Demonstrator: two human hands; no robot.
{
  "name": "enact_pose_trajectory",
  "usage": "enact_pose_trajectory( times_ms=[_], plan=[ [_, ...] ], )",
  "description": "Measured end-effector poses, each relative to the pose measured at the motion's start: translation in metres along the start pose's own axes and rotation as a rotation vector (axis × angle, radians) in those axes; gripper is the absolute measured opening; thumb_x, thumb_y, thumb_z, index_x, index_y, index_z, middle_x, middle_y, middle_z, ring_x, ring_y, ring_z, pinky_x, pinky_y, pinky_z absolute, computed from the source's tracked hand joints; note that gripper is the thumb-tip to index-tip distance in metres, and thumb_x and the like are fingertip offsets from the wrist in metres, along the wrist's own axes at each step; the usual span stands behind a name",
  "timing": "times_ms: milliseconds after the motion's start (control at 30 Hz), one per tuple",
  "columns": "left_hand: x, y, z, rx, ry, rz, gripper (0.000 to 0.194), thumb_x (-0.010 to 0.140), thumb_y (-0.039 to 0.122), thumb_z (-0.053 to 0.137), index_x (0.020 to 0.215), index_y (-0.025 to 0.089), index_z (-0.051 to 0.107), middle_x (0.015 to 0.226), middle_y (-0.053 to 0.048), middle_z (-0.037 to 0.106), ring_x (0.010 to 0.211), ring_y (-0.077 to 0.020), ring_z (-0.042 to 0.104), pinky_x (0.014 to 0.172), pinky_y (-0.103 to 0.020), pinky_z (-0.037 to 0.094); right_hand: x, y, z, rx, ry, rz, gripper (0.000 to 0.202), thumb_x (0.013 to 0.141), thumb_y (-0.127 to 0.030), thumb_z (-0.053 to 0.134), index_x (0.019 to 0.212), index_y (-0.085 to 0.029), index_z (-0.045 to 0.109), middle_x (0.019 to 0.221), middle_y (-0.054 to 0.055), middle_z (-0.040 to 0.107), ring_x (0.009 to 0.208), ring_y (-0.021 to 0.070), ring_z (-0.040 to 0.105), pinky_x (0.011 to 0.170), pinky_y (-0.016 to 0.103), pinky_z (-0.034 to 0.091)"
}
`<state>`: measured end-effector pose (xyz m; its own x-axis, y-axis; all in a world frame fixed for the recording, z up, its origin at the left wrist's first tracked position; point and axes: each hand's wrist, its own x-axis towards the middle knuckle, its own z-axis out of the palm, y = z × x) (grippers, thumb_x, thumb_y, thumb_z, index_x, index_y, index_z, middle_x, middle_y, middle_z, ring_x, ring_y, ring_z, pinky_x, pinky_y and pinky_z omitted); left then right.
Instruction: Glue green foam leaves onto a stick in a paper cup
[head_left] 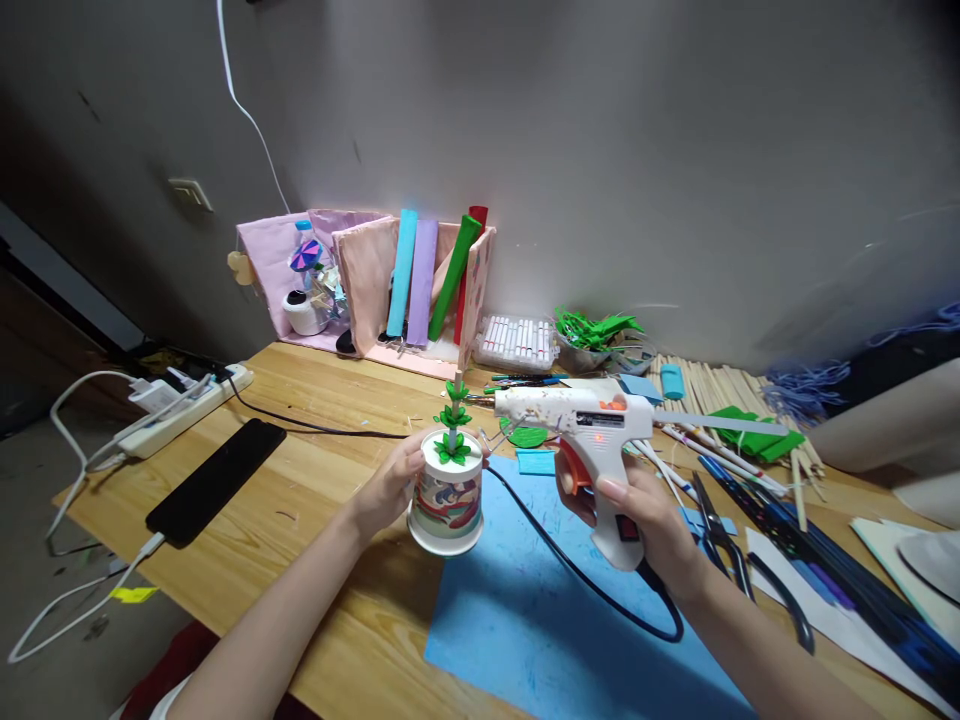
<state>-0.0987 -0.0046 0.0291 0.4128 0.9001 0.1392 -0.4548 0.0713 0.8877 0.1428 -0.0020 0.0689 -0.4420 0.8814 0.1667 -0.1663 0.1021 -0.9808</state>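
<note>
My left hand (394, 482) grips an upside-down paper cup (448, 505) with a printed picture on its side, wide rim downward. From the cup's top rises a thin stick (458, 385) ringed by tiers of green paper leaves (453, 446). In my right hand (652, 515) is a white hot glue gun (600, 420), its orange trigger under my fingers and a small light glowing on its body. The nozzle points left, close beside the leafed stick; whether it touches is unclear. A black cord (562, 560) loops from the gun's handle behind the cup.
A blue sheet (510, 620) lies under my hands. Scissors (724, 540), pens and wooden sticks (712, 380) crowd the right. At left are a phone (217, 480) and a power strip (187, 410). Along the wall stand a pink box (367, 285) with paper rolls and a marker case (516, 342).
</note>
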Motion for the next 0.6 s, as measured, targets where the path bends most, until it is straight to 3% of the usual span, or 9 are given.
enact_pose_trajectory(
  times_ms=[133,267,367,467,600],
  plan=[
    [0.0006,-0.0005,-0.0005,0.015,0.006,-0.024,0.054,0.069,0.055,0.065,0.106,0.015,0.065,0.104,-0.011,0.068,0.092,-0.0227,0.062,0.077,-0.029,0.047,-0.0001,-0.0016,0.0016,-0.012,0.03,-0.009,0.036,0.076,-0.052,0.058,0.076,-0.016,0.055,0.065,0.001,0.05,0.049,0.0101,0.04,0.044,0.024,0.031],
    [0.0003,0.0012,0.0013,0.06,0.137,-0.039,0.059,0.058,0.055,0.074,0.101,0.016,0.065,0.097,-0.01,0.069,0.085,-0.0217,0.062,0.075,-0.029,0.047,-0.0006,0.0001,-0.0001,-0.039,0.106,0.026,0.037,0.073,-0.051,0.059,0.085,-0.016,0.057,0.063,0.001,0.052,0.049,0.0116,0.042,0.043,0.025,0.034],
    [0.0008,0.0038,0.0025,0.097,0.217,-0.05,0.067,0.052,0.05,0.079,0.108,0.018,0.06,0.092,-0.008,0.068,0.08,-0.0206,0.061,0.074,-0.03,0.046,-0.0012,0.0017,-0.0024,-0.076,0.143,0.019,0.035,0.074,-0.05,0.058,0.085,-0.016,0.057,0.06,0.001,0.051,0.047,0.012,0.042,0.042,0.025,0.036],
    [0.0035,0.0045,0.0023,0.212,0.274,-0.06,0.068,0.055,0.045,0.079,0.114,0.018,0.058,0.088,-0.005,0.066,0.077,-0.0184,0.06,0.072,-0.028,0.045,-0.0014,0.002,-0.0021,-0.1,0.184,0.014,0.036,0.074,-0.05,0.058,0.086,-0.017,0.057,0.063,0.002,0.053,0.048,0.0128,0.045,0.042,0.025,0.038],
    [0.008,-0.0003,0.0023,0.392,0.365,-0.084,0.049,0.067,0.042,0.073,0.107,0.019,0.056,0.09,-0.003,0.064,0.08,-0.0163,0.059,0.074,-0.026,0.045,-0.0002,0.0014,0.0027,-0.14,0.207,0.039,0.032,0.071,-0.048,0.06,0.08,-0.017,0.055,0.059,0.001,0.052,0.046,0.0123,0.044,0.04,0.024,0.038]
  ],
)
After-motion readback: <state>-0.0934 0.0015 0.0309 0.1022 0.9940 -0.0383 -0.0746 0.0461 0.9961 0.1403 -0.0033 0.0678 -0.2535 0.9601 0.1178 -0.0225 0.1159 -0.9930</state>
